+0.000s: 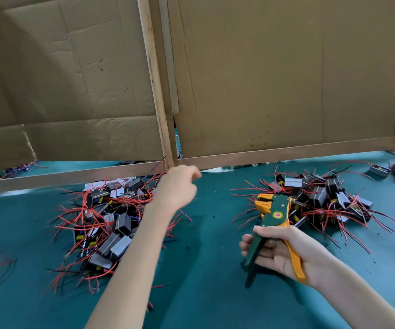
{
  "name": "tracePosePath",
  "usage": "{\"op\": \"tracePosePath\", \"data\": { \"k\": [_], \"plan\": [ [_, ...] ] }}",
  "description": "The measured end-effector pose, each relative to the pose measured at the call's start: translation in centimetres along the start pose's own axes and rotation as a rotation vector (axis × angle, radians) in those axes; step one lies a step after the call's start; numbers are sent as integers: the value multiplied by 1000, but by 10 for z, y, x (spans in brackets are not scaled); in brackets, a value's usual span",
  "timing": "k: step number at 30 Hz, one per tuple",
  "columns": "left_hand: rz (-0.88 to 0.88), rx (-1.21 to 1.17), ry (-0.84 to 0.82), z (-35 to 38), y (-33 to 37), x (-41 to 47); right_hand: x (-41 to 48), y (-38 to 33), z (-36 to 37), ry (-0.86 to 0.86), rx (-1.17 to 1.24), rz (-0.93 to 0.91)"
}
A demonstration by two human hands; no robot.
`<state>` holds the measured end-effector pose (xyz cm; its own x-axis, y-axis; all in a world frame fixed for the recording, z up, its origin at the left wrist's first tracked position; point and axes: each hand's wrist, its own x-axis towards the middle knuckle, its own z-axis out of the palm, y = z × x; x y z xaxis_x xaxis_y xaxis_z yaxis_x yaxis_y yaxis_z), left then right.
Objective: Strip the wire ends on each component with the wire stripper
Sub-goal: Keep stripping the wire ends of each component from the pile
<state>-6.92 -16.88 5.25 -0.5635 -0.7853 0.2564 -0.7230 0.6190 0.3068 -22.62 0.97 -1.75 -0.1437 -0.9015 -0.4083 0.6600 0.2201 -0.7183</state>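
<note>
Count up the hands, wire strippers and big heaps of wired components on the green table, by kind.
Hands: 2, left hand and right hand
Wire strippers: 1, the wire stripper in the right hand
Big heaps of components: 2, left heap and right heap
Total: 5

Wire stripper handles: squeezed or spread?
Spread. On the wire stripper, the green and yellow handles splay apart in the right hand.

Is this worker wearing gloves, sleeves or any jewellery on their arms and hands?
No. The left hand and right hand are bare, without gloves, and no sleeve shows anywhere along either arm. No watch, ring or bracelet is visible.
</note>
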Motion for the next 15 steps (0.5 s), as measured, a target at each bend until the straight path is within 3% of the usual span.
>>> {"op": "tracePosePath", "data": {
  "k": [2, 4, 15],
  "plan": [
    [-114, 316, -21, -1, -31, -4, 0, 1, 0, -3, -6, 2],
    [-173, 419, -58, 4, -49, -4, 1, 1, -1, -3, -10, -1],
    [-208, 233, 6, 33, -60, -4, 1, 2, -3, 8, -9, -8]
  ]
}}
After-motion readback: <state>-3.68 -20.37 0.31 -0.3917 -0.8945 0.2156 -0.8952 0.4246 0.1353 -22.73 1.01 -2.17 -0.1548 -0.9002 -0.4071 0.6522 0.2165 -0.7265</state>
